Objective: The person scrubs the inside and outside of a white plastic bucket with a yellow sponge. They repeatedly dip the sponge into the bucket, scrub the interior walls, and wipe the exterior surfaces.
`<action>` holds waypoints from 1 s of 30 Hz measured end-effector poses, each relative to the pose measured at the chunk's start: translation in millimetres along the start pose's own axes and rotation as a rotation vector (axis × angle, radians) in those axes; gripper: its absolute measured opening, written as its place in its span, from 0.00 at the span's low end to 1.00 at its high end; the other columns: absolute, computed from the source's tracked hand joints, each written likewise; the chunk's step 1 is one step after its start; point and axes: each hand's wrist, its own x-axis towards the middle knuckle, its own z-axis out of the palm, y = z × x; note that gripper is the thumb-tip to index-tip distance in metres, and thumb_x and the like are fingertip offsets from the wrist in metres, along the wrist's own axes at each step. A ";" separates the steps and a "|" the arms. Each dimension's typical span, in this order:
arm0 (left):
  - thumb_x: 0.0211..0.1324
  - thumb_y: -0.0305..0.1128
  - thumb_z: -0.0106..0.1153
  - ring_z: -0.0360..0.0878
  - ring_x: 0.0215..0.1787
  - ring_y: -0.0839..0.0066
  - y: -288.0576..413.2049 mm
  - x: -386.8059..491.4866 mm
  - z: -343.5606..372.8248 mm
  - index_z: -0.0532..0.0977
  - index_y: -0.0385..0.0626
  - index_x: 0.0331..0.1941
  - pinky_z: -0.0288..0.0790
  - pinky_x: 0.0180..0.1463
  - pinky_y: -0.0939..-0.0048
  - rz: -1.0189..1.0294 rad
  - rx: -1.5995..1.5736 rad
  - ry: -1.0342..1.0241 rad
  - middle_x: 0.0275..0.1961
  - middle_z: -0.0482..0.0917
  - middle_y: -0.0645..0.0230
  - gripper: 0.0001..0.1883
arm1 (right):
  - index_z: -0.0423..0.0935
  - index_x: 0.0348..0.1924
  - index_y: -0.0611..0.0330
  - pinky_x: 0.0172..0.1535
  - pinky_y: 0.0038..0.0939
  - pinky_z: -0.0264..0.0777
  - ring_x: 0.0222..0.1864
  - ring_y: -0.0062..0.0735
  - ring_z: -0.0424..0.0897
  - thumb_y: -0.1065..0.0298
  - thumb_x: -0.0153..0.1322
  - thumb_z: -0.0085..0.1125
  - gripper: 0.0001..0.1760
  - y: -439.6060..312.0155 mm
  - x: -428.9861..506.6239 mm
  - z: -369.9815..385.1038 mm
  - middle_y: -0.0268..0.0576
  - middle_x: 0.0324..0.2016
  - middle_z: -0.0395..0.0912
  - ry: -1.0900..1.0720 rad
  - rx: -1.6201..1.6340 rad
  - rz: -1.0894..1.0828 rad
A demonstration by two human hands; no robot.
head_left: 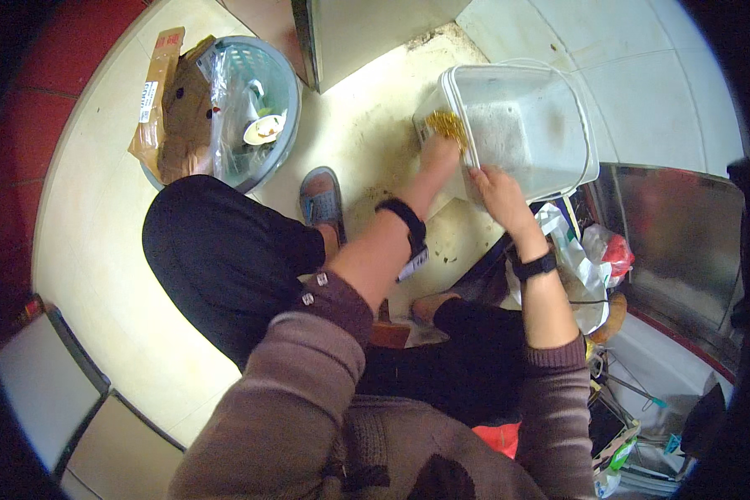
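A clear plastic bin with a pale rim lies tipped, its mouth turned up towards me, and grey smudges show inside it. My left hand presses a gold scouring pad against the bin's outer wall, just below the rim on the left. The fingertips of that hand are hidden by the pad and the hand itself. On the near edge of the bin, my right hand grips the rim, the thumb side towards the left hand.
A grey-green plastic basket at the left holds flattened cardboard, clear wrap and a white cup. A cabinet panel juts in at the top. White plastic bags and a metal panel stand right. Dirt marks the floor.
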 end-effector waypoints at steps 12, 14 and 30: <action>0.60 0.34 0.47 0.79 0.49 0.45 -85.0 -43.4 24.3 0.77 0.33 0.45 0.71 0.51 0.52 -0.292 -0.056 0.002 0.44 0.80 0.41 0.17 | 0.74 0.36 0.64 0.33 0.55 0.70 0.31 0.67 0.78 0.56 0.76 0.51 0.17 -0.5 -5.3 37.1 0.64 0.24 0.77 -0.104 0.060 0.069; 0.60 0.34 0.47 0.78 0.50 0.46 -112.9 -58.4 28.6 0.76 0.33 0.47 0.70 0.52 0.52 -0.369 -0.052 -0.057 0.45 0.80 0.41 0.18 | 0.74 0.37 0.64 0.32 0.55 0.70 0.30 0.67 0.78 0.57 0.76 0.52 0.16 -5.3 -9.6 37.4 0.64 0.24 0.77 -0.091 0.068 0.069; 0.63 0.32 0.47 0.72 0.60 0.47 -125.5 -25.8 21.5 0.71 0.34 0.57 0.65 0.63 0.57 -0.660 -0.217 -0.135 0.58 0.74 0.43 0.21 | 0.75 0.44 0.64 0.28 0.48 0.70 0.25 0.61 0.78 0.62 0.76 0.51 0.13 -16.6 -11.4 35.9 0.58 0.21 0.76 -0.129 0.051 0.141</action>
